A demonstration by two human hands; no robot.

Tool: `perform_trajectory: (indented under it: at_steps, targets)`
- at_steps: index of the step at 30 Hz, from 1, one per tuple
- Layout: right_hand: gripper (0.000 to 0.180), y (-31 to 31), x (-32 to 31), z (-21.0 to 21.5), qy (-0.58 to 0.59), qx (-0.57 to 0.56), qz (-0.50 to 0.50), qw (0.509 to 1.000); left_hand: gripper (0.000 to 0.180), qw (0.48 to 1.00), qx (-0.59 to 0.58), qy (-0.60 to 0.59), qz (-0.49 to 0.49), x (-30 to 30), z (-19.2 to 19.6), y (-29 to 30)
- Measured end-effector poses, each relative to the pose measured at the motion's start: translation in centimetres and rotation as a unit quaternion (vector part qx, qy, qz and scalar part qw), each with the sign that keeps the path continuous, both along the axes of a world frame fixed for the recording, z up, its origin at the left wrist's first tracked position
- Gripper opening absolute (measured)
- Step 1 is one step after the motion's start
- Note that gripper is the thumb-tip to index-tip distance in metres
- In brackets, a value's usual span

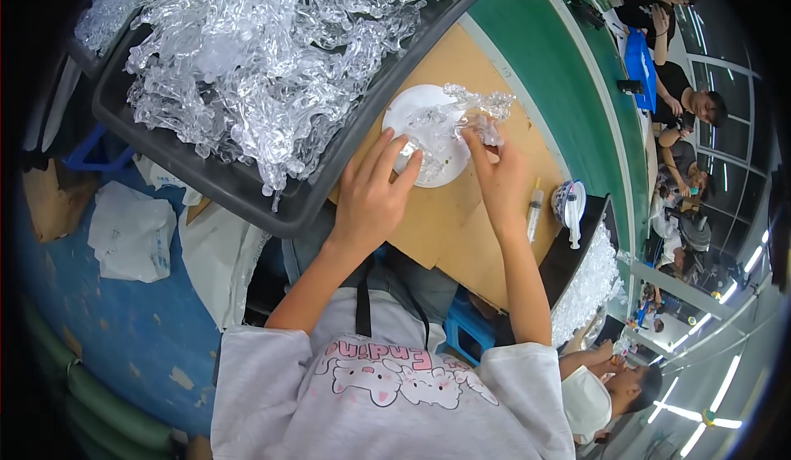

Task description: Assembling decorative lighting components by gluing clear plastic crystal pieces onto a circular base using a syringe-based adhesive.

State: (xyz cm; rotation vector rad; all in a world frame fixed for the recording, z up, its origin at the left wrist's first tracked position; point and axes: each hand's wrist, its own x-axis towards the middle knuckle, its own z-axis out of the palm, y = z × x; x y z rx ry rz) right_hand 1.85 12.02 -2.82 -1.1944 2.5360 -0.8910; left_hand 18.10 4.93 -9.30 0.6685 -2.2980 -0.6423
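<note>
— What is entered under the right hand [501, 171]?
— One clear piece [486, 105], knobbly. It is pinched between closed thumb and fingers, above the right rim of a white plate [414, 97].
— And the left hand [372, 196]?
— Fingers half curled, thumb apart, laid at the plate's left rim against a second clear piece [432, 122]. Whether it is gripped cannot be told.
— Where is the plate placed?
— On a brown board [449, 229], toward its far edge; the board is laid on a green worktop [527, 39].
— Other items?
— One syringe [535, 211], near the board's right edge. One blue-and-white bowl [563, 196], just beside it, with another syringe [574, 222] rested in it. Two dark trays [288, 226], set left and right of the board, both heaped with clear pieces [272, 64].
</note>
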Motion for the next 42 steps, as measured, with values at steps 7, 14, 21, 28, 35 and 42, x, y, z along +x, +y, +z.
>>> perform_trajectory:
  at_steps: [7,14,21,28,35,42]
  targets:
    - [0.03,1.0,-1.6,-2.2,-0.229,-0.147,-0.083,0.959,0.03,0.999,0.025,0.038,-0.018,0.0,-0.2,-0.5]
    - [0.029,0.7,-2.2,-1.8,-0.266,-0.105,-0.092,0.954,0.031,0.998,0.048,0.042,-0.02,0.0,-0.2,-0.6]
    - [0.023,-0.2,-0.4,0.2,-0.066,-0.019,-0.005,0.998,0.03,0.999,0.039,0.017,-0.019,0.2,-0.2,-0.6]
    - [0.025,-0.7,0.1,1.0,0.024,0.074,0.009,0.997,0.035,1.0,0.027,-0.002,-0.01,0.1,-0.4,-0.4]
    - [0.027,1.1,-3.2,-1.3,-0.288,-0.083,-0.078,0.951,0.036,0.999,0.043,0.002,-0.015,0.2,-0.3,-0.4]
    - [0.028,0.8,-3.2,-1.2,-0.317,-0.084,-0.071,0.942,0.037,0.999,0.05,0.0,-0.02,0.5,-0.5,-0.5]
